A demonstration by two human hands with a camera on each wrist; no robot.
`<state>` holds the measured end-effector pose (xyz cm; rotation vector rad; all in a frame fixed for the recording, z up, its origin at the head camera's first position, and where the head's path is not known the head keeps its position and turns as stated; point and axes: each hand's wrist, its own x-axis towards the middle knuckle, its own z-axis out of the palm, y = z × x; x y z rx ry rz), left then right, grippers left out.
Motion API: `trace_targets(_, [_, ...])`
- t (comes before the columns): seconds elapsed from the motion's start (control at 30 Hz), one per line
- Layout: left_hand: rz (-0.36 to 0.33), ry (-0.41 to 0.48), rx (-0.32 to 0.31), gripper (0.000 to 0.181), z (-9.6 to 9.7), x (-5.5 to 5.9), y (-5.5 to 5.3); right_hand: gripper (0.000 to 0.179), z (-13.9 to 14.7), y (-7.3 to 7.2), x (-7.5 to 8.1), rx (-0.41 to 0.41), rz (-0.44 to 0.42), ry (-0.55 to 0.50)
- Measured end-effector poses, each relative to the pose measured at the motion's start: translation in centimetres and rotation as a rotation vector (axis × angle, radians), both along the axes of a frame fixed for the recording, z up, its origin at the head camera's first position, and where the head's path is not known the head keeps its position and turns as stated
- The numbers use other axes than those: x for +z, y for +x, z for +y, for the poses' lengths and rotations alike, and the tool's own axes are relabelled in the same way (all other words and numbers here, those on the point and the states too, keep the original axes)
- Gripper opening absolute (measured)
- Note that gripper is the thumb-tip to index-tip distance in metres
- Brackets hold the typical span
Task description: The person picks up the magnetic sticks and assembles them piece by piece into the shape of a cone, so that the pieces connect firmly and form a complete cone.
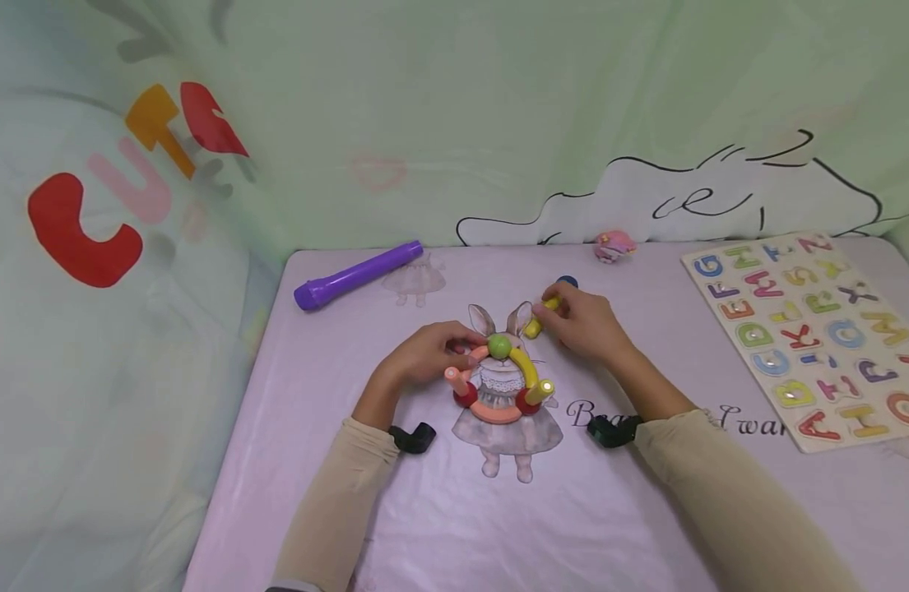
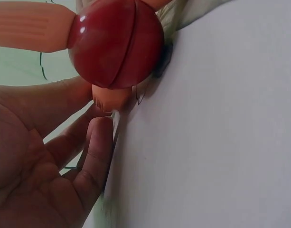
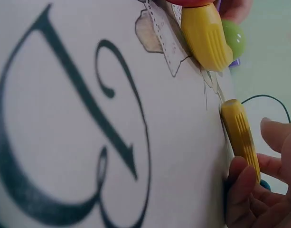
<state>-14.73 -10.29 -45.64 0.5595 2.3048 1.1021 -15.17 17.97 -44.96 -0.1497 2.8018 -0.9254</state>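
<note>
A ring of curved coral and yellow pieces (image 1: 528,367) lies on the printed rabbit, joined by a green ball (image 1: 499,346) and two red balls (image 2: 117,45). A coral stick and a yellow stick (image 1: 544,390) rise from the red balls. At the ring's upper left, my left hand (image 1: 432,352) grips a coral piece (image 2: 111,97) between thumb and fingers. My right hand (image 1: 582,322), beyond the ring to the right, holds a short yellow ridged stick (image 3: 240,133) low over the tabletop. Behind those fingers a dark blue ball (image 1: 568,280) is partly hidden.
A purple toy microphone (image 1: 358,275) lies at the back left. A small pink toy (image 1: 614,246) sits at the back edge. The wooden alphabet board (image 1: 783,427) covers the right side. Printed fabric (image 1: 424,123) hangs behind the table.
</note>
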Motion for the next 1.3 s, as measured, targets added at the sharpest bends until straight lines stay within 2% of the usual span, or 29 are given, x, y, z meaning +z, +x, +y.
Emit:
trace_targets(0.2, [0.007, 0.012, -0.005, 0.036, -0.1, 0.1, 0.0, 0.023, 0.0, -0.1, 0.4, 0.004, -0.026, 0.063])
trace_targets(0.37, [0.003, 0.013, -0.010, 0.037, -0.1, 0.0, -0.1, 0.025, 0.4, 0.0, 1.0, 0.018, -0.042, 0.107])
trace_targets(0.53, [0.002, 0.007, -0.015, 0.037, -0.1, 0.0, -0.2, 0.030, 1.1, 0.2, 1.2, 0.021, -0.019, 0.132])
trace_targets(0.83, [0.013, 0.015, -0.025, 0.036, -0.1, 0.1, -0.1, 0.017, 2.3, 0.3, 0.9, -0.044, 0.094, 0.083])
trace_targets(0.97, [0.020, 0.011, -0.029, 0.037, 0.0, 0.0, -0.1, 0.013, 2.7, 0.5, 0.7, -0.074, 0.078, 0.051])
trace_targets(1.17, [0.017, 0.006, -0.025, 0.037, -0.1, -0.1, -0.1, 0.025, 2.9, 0.7, 0.8, -0.136, 0.006, 0.007])
trace_targets(1.3, [0.013, 0.006, -0.023, 0.037, -0.1, 0.0, -0.1, 0.028, 3.1, 0.6, 0.8, -0.148, 0.001, -0.005])
